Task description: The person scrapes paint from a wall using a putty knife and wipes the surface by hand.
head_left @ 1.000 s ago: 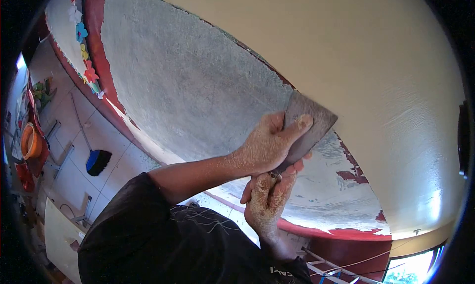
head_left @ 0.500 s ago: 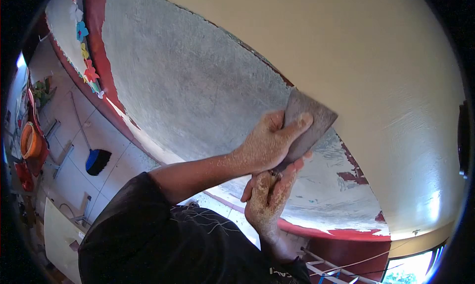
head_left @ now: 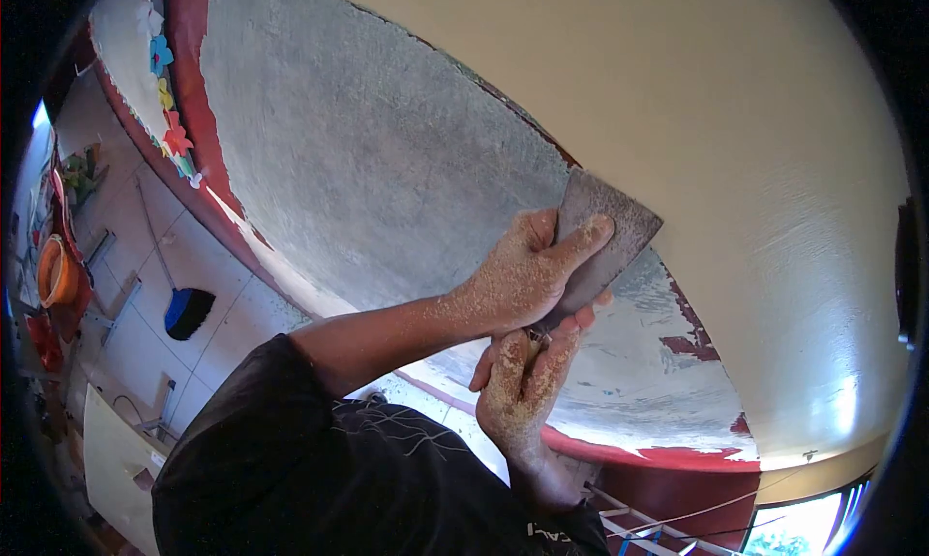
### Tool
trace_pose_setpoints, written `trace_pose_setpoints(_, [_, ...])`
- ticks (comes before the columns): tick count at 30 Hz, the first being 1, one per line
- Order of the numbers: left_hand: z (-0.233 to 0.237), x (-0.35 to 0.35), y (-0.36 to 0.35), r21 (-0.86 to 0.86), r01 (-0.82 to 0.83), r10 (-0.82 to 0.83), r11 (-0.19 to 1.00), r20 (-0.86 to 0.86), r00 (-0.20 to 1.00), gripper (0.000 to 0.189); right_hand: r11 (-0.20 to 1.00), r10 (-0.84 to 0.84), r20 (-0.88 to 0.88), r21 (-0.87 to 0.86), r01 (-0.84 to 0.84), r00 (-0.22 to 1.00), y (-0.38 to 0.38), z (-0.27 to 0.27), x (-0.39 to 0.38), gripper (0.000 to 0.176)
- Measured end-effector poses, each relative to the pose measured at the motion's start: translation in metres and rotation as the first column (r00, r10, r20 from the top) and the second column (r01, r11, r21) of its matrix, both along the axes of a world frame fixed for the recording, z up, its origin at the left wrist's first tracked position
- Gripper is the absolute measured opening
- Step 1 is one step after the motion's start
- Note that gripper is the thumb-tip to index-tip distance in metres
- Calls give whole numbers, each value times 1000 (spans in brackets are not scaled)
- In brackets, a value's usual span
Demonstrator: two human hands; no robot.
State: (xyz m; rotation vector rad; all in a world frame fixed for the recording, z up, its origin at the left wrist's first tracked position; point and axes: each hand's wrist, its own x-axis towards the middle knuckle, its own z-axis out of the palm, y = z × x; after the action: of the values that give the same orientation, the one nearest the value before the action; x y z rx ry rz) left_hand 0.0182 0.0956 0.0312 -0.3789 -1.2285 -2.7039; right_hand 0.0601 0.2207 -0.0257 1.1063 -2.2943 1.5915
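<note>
My left hand [head_left: 518,280], dusted with sandy grit, presses flat on the blade of a wide metal scraper [head_left: 619,232], one finger stretched along it. Just below, my right hand [head_left: 518,391] is closed around the scraper's handle, which is hidden inside the fist. The blade's edge lies against the wall where bare grey plaster [head_left: 387,169] meets the cream paint [head_left: 726,120]. Patches of red paint [head_left: 692,338] remain below the blade.
A red band [head_left: 194,120] with paper flowers [head_left: 169,130] runs along the wall at left. On the tiled floor lie a blue broom [head_left: 189,309] and an orange bucket [head_left: 53,270]. Ladder rails [head_left: 658,532] and a bright window [head_left: 803,532] show at the bottom right.
Both hands and the scraper stay at nearly the same spot on the wall; the view has shifted only slightly.
</note>
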Motion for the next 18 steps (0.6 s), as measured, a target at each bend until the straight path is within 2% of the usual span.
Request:
trace_pose_setpoints(3, [0, 2, 0, 1, 56, -56, 998, 19, 998, 37, 1000, -12, 30, -5, 12, 999, 2, 2, 3, 75])
trace_pose_setpoints(6, [-5, -1, 4, -21, 20, -20, 1000, 16, 1000, 37, 999, -12, 4, -49, 12, 1000, -2, -2, 2, 77])
trace_pose_setpoints(8, [-4, 0, 4, -18, 27, -27, 999, 33, 999, 38, 999, -39, 42, -9, 39, 998, -6, 8, 5, 76])
trace_pose_setpoints(9, [4, 4, -1, -5, 50, -49, 999, 42, 998, 40, 997, 17, 98, -83, -9, 995, -9, 11, 6, 74])
trace_pose_setpoints(10, [8, 6, -3, 9, 68, -69, 998, 50, 996, 42, 998, 6, 58, -57, -3, 998, -5, 10, 6, 74])
trace_pose_setpoints(12, [2, 0, 9, 38, -17, 17, 999, 8, 1000, 42, 1000, 9, -34, -12, -10, 999, 0, 5, 1, 75])
trace_pose_setpoints(13, [0, -3, 10, 56, -66, 67, 996, -17, 998, 42, 998, -10, 121, -59, 17, 993, -2, 10, 6, 75])
trace_pose_setpoints(16, [0, 0, -3, -15, 63, -63, 998, 26, 998, 39, 1000, 24, -50, -15, -24, 998, -9, 6, 0, 73])
trace_pose_setpoints(17, [1, 3, -2, -16, 84, -83, 996, 38, 996, 39, 995, 48, 123, -93, -36, 991, -10, 13, 6, 74])
trace_pose_setpoints(18, [3, 5, -3, -18, 98, -97, 995, 47, 994, 38, 998, 25, 42, -54, -23, 999, -5, 9, 5, 74])
